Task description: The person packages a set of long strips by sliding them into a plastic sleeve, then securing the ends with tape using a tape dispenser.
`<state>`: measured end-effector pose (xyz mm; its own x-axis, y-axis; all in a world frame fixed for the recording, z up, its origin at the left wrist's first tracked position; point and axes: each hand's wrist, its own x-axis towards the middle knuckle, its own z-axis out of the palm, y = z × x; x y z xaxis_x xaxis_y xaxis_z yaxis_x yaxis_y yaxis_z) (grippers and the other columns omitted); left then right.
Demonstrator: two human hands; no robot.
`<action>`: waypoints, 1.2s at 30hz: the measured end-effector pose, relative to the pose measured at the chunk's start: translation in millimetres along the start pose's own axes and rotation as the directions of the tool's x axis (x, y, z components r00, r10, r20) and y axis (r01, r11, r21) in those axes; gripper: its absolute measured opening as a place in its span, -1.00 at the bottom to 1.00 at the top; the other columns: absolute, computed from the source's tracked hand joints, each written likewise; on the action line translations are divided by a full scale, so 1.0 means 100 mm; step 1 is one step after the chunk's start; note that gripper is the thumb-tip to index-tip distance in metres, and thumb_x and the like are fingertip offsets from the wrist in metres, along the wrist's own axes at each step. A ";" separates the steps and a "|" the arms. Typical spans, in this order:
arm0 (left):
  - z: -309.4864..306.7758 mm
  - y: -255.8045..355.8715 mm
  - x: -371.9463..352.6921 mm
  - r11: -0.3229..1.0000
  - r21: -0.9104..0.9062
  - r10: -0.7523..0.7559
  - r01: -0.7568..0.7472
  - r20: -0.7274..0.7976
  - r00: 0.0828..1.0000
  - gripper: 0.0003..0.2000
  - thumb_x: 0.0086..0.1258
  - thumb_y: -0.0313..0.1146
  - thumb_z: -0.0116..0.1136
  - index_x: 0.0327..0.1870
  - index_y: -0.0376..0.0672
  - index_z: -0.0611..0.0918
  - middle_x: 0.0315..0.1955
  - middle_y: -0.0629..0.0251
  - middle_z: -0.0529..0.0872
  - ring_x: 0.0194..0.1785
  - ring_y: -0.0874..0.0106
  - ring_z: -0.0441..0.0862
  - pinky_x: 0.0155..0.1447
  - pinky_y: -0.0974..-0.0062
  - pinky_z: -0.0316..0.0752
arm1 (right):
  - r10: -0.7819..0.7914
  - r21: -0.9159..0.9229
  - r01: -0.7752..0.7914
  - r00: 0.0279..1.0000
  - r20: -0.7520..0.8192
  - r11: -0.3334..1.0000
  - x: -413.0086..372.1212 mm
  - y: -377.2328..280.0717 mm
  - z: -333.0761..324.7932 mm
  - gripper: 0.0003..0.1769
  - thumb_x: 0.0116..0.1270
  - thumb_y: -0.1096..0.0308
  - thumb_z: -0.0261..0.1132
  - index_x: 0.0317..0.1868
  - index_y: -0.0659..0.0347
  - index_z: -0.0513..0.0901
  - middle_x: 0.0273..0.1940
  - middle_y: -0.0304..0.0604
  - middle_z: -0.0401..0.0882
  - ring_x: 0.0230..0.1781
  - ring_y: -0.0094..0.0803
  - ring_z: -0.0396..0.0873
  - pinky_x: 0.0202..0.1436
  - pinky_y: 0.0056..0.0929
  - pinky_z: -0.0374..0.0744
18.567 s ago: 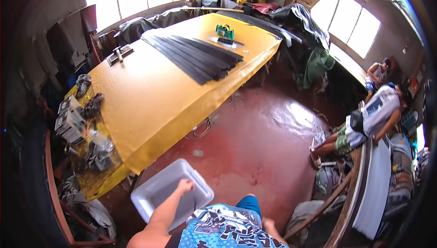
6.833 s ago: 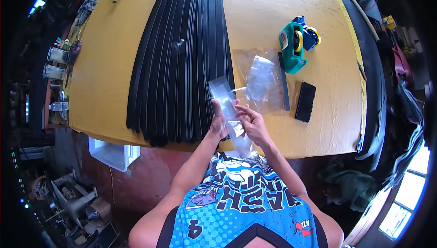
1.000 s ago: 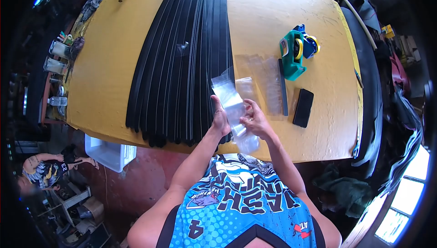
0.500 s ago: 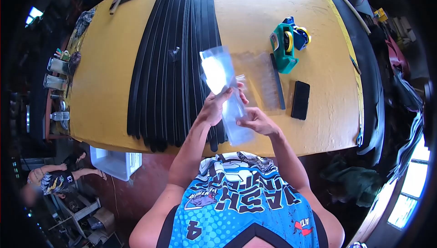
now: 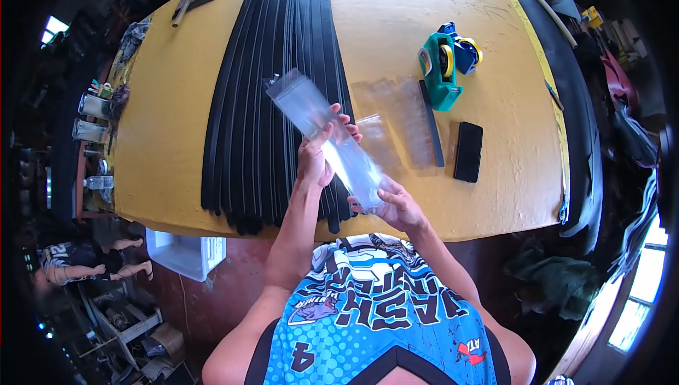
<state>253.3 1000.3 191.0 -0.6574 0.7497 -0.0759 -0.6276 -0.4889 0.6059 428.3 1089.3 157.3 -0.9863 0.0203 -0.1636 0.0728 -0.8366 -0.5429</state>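
Observation:
A long stack of clear plastic bags [image 5: 297, 102] lies slantwise between my two hands, above the near edge of the table. My left hand [image 5: 316, 155] grips it around the middle, thumb on top and fingertips showing at the far side. At the lower end, my right hand [image 5: 402, 208] has its thumb over the plastic and its fingers partly behind it. Under the bags' upper end runs a wide row of long black straps [image 5: 240, 130]. More clear bags [image 5: 403, 113] lie flat on the yellow table, just right of my left hand.
A dark narrow bar [image 5: 431, 123] rests beside the flat bags. Close by are a green tape dispenser [image 5: 443, 84], a blue tape dispenser [image 5: 467, 56] and a phone [image 5: 468, 152]. A hammer [image 5: 185, 7] lies far left. A white bin [image 5: 185, 252] stands below the table; another person [image 5: 92, 261] sits left.
The bags have swung from nearly upright to a stronger slant, their upper end going left over the straps. My right hand has shifted slightly down and stays at the lower end.

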 end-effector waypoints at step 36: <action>-0.58 -0.20 -0.24 0.968 -0.038 -0.247 0.247 -0.279 0.928 -0.71 0.43 -0.44 -0.14 0.12 -0.27 0.38 -0.38 0.31 0.51 -0.32 0.46 0.51 -0.09 0.36 0.50 | -0.693 -0.705 -0.600 0.689 -0.214 -0.378 0.51 -0.40 -0.91 -0.48 0.14 0.08 0.30 0.02 0.25 0.52 -0.02 -0.02 0.42 0.00 -0.14 0.33 0.06 -0.18 0.35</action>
<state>257.6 966.0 135.1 -0.5713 0.6919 -0.4414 -0.7856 -0.3053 0.5381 388.1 1173.8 95.8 -0.6980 0.7107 0.0872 0.6682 0.6904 -0.2773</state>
